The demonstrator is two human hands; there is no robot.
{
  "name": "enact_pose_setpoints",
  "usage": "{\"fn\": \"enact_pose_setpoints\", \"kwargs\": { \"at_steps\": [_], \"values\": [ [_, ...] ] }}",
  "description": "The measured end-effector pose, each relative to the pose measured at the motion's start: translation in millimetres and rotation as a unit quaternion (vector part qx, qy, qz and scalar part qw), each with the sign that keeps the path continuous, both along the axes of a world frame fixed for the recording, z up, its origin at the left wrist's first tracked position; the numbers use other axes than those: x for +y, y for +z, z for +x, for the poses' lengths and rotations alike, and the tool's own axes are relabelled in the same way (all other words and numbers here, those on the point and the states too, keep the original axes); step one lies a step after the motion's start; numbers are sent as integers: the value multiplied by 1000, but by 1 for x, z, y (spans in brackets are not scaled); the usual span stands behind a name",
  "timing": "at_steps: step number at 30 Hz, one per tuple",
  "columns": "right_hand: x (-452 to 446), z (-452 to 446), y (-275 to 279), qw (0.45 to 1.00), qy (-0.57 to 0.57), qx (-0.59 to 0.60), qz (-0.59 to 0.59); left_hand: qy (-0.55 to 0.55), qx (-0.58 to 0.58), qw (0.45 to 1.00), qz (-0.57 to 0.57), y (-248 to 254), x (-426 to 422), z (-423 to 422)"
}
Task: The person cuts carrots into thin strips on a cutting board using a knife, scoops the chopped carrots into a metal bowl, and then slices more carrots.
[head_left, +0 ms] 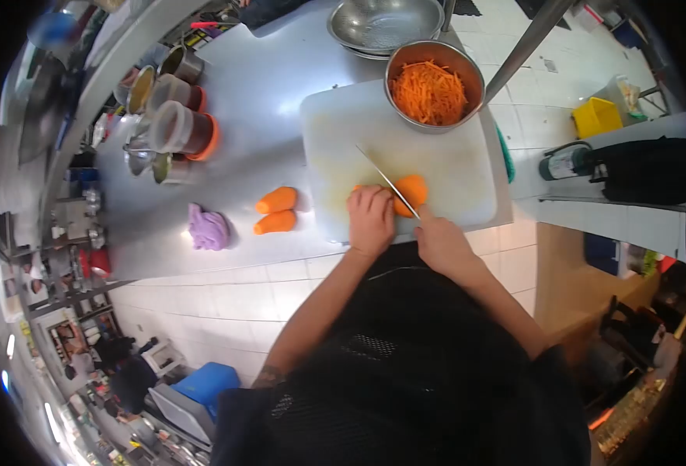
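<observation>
On the white cutting board, my left hand is closed over an orange carrot, which is mostly hidden under the fingers. My right hand grips the handle of a knife, its blade slanting up and left between my left hand and the orange carrot slices. A steel bowl of shredded carrot rests at the board's upper right corner. Two peeled carrot pieces lie on the steel table left of the board.
A crumpled purple cloth lies on the steel table at the left. Several containers with sauces stand at the upper left. A steel colander sits behind the board. A metal post rises beside the bowl.
</observation>
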State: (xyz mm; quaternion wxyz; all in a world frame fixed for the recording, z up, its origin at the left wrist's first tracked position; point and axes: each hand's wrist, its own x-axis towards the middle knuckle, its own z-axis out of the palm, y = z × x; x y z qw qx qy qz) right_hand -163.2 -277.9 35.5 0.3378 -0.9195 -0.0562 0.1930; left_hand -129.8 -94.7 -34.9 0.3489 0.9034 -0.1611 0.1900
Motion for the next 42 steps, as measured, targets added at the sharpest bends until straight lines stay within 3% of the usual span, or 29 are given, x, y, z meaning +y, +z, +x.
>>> {"fn": "enact_pose_setpoints", "kwargs": {
  "at_steps": [7,15,17,20,25,27,28,42],
  "values": [
    [-1,-2,-4,1000,-20,9,10,-5,13,1000,14,4,-5,-1],
    [0,-8,6,998,-1,-65,16,-6,-32,999,12,-6,-14,-1],
    [-3,-9,-6,995,13,-94,-3,-10,-15,999,27,-4,-2,2],
    [5,-7,-8,999,12,-28,-29,-3,20,999,26,0,3,2],
    [-6,-7,-7,997,-1,-70,-40,-23,54,998,-7,12,4,5],
    [0,-7,3,1000,-3,-24,-8,-24,37,999,6,18,4,5],
    [3,-10,1,997,-11,-70,-17,-26,27,999,1,19,5,4],
    [1,-7,3,995,-9,-94,-26,-26,-11,1000,2,6,2,3]
  ]
}}
